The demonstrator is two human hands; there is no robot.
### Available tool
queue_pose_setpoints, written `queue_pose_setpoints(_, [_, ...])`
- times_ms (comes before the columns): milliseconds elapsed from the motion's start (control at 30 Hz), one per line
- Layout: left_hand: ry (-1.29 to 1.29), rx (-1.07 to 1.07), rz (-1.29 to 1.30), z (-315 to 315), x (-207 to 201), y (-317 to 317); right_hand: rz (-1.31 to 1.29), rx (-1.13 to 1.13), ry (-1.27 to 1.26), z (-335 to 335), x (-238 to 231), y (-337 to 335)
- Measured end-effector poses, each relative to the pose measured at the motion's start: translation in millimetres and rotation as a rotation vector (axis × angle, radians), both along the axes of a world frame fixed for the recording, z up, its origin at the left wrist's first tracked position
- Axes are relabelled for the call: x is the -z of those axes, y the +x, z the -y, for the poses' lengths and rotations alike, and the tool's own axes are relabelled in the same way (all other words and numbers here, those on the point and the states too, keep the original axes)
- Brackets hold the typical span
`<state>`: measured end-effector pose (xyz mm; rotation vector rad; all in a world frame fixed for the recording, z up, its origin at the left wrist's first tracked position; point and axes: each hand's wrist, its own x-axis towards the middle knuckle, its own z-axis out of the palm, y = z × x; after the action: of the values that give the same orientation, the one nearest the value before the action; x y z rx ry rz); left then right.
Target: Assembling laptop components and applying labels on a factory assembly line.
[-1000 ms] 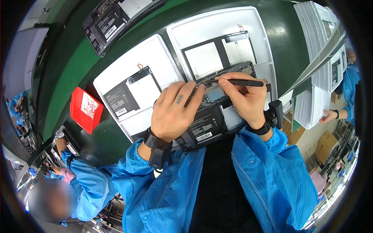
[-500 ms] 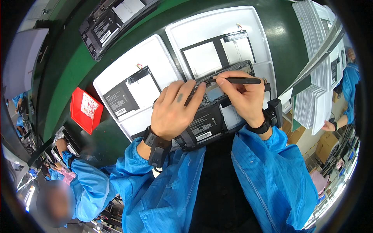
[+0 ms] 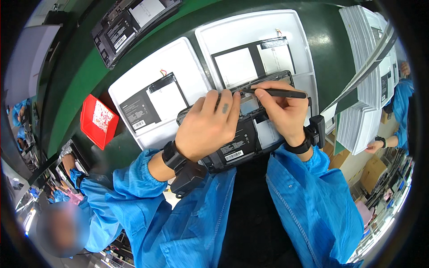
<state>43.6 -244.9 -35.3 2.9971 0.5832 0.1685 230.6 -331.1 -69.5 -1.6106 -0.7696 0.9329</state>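
Note:
An opened laptop base lies tilted in front of me, with a black battery and a circuit board exposed. My right hand pinches black tweezers, whose tip reaches the far edge of the board. Over the left part of the base lies my left hand, its fingers stretched out and close together. Those fingertips touch the board area beside the tweezers' tip; my left thumb is hidden. Black bands with box-shaped devices circle both wrists.
Two white trays with battery packs lie beyond and beneath the base. A red bin with small pieces stands left. Another opened laptop base is at the far left. White trays are stacked right. Co-workers sit on both sides.
My left hand has shifted slightly right, its fingers drawing closer together, and its wrist has turned. The tweezers in my right hand have moved a little right.

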Motion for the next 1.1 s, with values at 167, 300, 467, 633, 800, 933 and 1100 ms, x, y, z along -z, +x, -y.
queue_pose_setpoints(167, [-0.004, 0.023, -0.002, -1, 0, 0, 0.142, -0.083, 0.053, 1, 4, 0])
queue_pose_setpoints(300, [-0.047, -0.025, 0.124, 0, 11, -11, 0.145, -0.128, 0.064, 1, 1, 0])
queue_pose_setpoints(467, [-0.057, -0.057, 0.159, 3, 16, -12, 0.147, -0.203, 0.063, 0, 1, 0])
queue_pose_setpoints(633, [-0.085, -0.055, 0.166, 1, 16, -12, 0.165, -0.223, 0.064, -2, -4, 0])
queue_pose_setpoints(800, [-0.088, -0.067, 0.181, 0, 18, -11, 0.273, -0.205, 0.152, -2, 6, -4])
queue_pose_setpoints(933, [-0.104, -0.071, 0.199, 0, 20, -10, 0.302, -0.211, 0.178, -3, 4, -4])
queue_pose_setpoints(1100, [-0.109, -0.105, 0.215, 4, 21, -10, 0.276, -0.225, 0.139, -1, 4, -3])
